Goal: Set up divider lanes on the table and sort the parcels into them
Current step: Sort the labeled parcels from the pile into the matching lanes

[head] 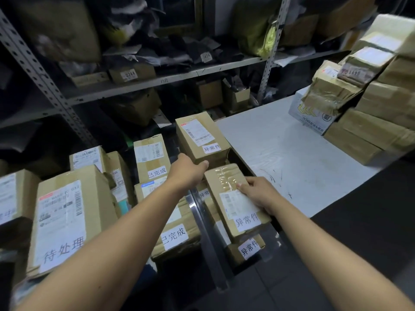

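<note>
Cardboard parcels with white labels lie in rows split by a dark metal divider bar (pixel 206 241). My left hand (pixel 187 169) grips the near end of a long parcel (pixel 199 136) marked 异常件, to the right of the bar. My right hand (pixel 258 194) holds the right edge of a nearer parcel (pixel 233 198) with the same label, which lies on top of another one (pixel 244 250). Left of the bar lie two parcels marked 已完成 (pixel 152 158) (pixel 177 230). A large box marked 待处理 (pixel 67 216) stands further left.
A white table (pixel 292 149) stretches to the right, with a tall pile of brown parcels (pixel 381 97) and a white printed box (pixel 310 115) at its far end. Metal shelving (pixel 157 79) full of bags and boxes rises behind. More boxes (pixel 11 198) crowd the left edge.
</note>
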Available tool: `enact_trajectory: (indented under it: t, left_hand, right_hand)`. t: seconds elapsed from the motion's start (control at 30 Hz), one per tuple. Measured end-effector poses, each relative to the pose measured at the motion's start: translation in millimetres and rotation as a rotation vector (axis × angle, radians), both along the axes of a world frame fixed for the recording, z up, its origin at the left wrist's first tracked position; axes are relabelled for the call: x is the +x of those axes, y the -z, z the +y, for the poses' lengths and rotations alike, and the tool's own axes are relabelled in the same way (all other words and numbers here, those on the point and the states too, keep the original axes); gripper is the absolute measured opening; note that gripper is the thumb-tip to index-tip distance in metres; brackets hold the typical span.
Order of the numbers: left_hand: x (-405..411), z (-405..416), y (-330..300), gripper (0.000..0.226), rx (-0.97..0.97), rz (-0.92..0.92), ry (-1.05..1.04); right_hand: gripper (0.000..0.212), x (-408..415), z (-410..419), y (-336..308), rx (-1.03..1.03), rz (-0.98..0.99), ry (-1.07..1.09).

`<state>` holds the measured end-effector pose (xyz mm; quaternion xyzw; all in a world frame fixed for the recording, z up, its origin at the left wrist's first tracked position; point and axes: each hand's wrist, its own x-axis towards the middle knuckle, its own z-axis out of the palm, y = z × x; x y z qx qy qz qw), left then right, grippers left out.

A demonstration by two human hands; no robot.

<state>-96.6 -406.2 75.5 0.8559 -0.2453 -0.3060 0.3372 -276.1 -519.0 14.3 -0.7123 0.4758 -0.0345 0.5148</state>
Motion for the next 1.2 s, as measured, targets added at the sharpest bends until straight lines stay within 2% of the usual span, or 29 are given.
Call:
enact_trajectory:
  t: [0.13, 0.37, 0.47, 0.57, 0.6, 0.7, 0.9, 1.0, 1.2]
  left_hand:
    - [-7.1, -1.5, 4.6, 0.046, -0.011, -0.024, 0.037]
    - [-10.3, -5.8, 17.0, 0.054, 0.032, -0.016, 0.065]
    - [-9.5, -6.1, 19.3, 0.055, 0.043, -0.016, 0.071]
    - [-8.5, -6.3, 14.9, 0.054, 0.04, -0.037, 0.084]
    - [-7.5, -6.3, 12.2, 0.053, 0.038, -0.048, 0.086]
    - [-2.6, -4.1, 0.0, 0.044, 0.017, -0.085, 0.091]
    - [24.7, 7.6, -52.6, 0.039, -0.024, -0.281, 0.169]
    - [55.2, 29.0, -87.3, 0.034, -0.043, -0.399, 0.185]
    - [125.1, 115.3, -150.8, 0.046, -0.128, -0.559, 0.205]
  right_hand:
    - [0.023, 2.5, 2.5, 33.7, -0.017, 0.028, -0.035]
    - [0.034, 3.4, 2.5, 52.7, -0.01, 0.048, -0.113]
    - [0.033, 3.0, -0.4, 52.7, 0.023, 0.07, -0.125]
    - [0.023, 6.7, -0.8, 40.1, -0.025, 0.093, -0.144]
    - [0.026, 9.4, -1.4, 34.5, -0.059, 0.097, -0.143]
    - [0.061, 21.2, -1.0, 7.0, -0.184, 0.062, -0.098]
    - [0.045, 58.9, 14.0, -81.6, -0.439, -0.196, -0.1]
    - [0.047, 85.7, 31.8, -126.6, -0.561, -0.269, -0.148]
    - [0.048, 152.4, 99.8, -197.7, -0.719, -0.39, -0.317]
